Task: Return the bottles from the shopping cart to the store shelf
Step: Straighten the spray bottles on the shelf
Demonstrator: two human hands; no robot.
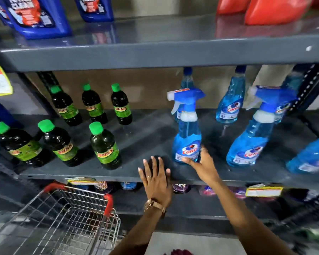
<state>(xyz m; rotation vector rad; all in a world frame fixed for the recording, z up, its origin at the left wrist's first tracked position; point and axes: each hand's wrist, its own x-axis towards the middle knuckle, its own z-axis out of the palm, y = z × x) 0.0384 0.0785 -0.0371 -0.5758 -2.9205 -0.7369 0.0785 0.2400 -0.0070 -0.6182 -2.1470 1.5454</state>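
The grey shelf (103, 126) looks like smooth painted metal with a dull sheen. The spray bottle (187, 142) is clear glossy plastic holding blue liquid. Dark bottles (105, 146) are shiny plastic with green caps. The shopping cart (63, 221) is bare metal wire with red plastic corners.

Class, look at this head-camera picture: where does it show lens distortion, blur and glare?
Head view: the wide lens bows the shelf edge and tilts the green-capped bottles outward; motion blur smears the lower right corner and the cart slightly; the glossy top shelf mirrors the blue jugs; both hands stay fairly sharp.
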